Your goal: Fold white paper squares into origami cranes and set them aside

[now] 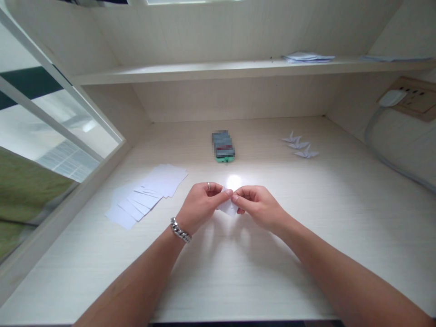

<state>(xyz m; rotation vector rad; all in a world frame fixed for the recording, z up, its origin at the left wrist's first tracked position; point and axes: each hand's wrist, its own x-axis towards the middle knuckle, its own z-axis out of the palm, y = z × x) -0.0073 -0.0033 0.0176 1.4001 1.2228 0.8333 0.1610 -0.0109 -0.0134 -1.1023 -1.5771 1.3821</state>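
Observation:
A small folded piece of white paper is pinched between both hands above the middle of the desk. My left hand, with a ring and a chain bracelet at the wrist, grips its left side between thumb and fingers. At its upper right side, the thumb and fingertips of my right hand close on it. Part of the paper is hidden behind the fingers. Loose white paper sheets lie fanned out to the left of my left hand.
Three folded paper cranes sit at the back right. A pixelated phone-like object with a green end lies behind my hands. A shelf spans the back, bearing stacked papers. At right, a cable hangs from a wall socket.

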